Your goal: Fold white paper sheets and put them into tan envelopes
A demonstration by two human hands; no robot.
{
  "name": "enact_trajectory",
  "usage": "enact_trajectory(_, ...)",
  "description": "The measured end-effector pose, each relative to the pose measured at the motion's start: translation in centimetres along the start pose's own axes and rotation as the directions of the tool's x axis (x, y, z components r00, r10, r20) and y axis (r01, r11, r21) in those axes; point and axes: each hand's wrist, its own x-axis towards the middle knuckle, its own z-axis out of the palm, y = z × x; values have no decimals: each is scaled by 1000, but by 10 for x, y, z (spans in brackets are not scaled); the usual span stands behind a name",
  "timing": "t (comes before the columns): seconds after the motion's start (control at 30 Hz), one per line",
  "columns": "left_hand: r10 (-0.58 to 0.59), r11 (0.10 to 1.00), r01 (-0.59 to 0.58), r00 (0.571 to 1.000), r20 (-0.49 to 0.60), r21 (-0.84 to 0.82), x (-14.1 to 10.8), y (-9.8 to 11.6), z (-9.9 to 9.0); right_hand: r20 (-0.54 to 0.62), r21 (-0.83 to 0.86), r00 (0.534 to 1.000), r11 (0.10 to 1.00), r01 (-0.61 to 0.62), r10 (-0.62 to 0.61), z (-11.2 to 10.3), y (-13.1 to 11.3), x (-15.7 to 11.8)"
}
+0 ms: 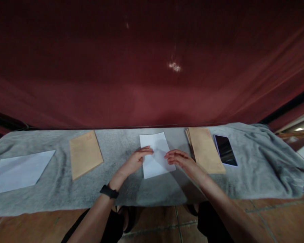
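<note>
A white sheet of paper (157,160) lies on the grey cloth (121,145) in front of me. My left hand (139,158) is at the sheet's left edge, fingers extended over it and holding nothing. Over the right edge of the same sheet is my right hand (178,158), its fingers slightly bent and apart, also empty. Whether the fingertips touch the paper is hard to tell. Just right of that hand sits a small stack of brown envelopes (207,150). A single brown envelope (85,154) rests to the left of my left hand.
A phone (226,151) with a dark screen lies right of the envelope stack. More white paper (20,172) is at the far left. Behind the cloth rises a dark red surface (147,101). Floor tiles (162,219) show below the cloth's front edge.
</note>
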Motion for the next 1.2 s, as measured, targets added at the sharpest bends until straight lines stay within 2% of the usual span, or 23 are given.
enact_trajectory(0.03,-43,999,42,999,-12,-18,1,1,-2,-133,-167,990,985,34,-57,-1,6,6)
enact_trajectory(0.07,-79,997,79,997,-24,-17,3,2,-3,-211,-339,968,939,60,-138,-2,11,11)
enact_trajectory(0.1,-107,994,108,993,-44,7,4,5,-3,-229,-491,946,866,91,-230,-1,16,16)
enact_trajectory(0.13,-124,991,127,990,-69,51,4,8,-1,-197,-619,930,775,128,-310,1,21,19)
enact_trajectory(0.2,-125,974,145,985,-118,175,6,15,6,-50,-785,911,580,217,-408,8,29,23)
enact_trajectory(0.3,-105,930,147,985,-140,338,6,24,23,130,-900,911,339,274,-391,23,40,26)
enact_trajectory(0.37,-87,901,126,990,-113,415,6,28,34,169,-937,919,230,262,-356,33,48,29)
enact_trajectory(0.47,-76,851,119,992,-104,511,7,28,47,166,-966,924,132,222,-343,40,56,34)
enact_trajectory(0.63,-134,793,240,965,-224,560,9,17,52,101,-986,917,85,144,-387,33,59,42)
enact_trajectory(0.93,-239,755,406,901,-361,514,3,0,42,16,-996,905,77,54,-426,16,61,43)
enact_trajectory(1.1,-244,759,459,858,-452,461,1,-4,34,-10,-996,899,87,32,-439,13,62,42)
enact_trajectory(1.2,-266,810,465,835,-481,359,2,-4,27,-30,-996,898,90,10,-439,12,62,41)
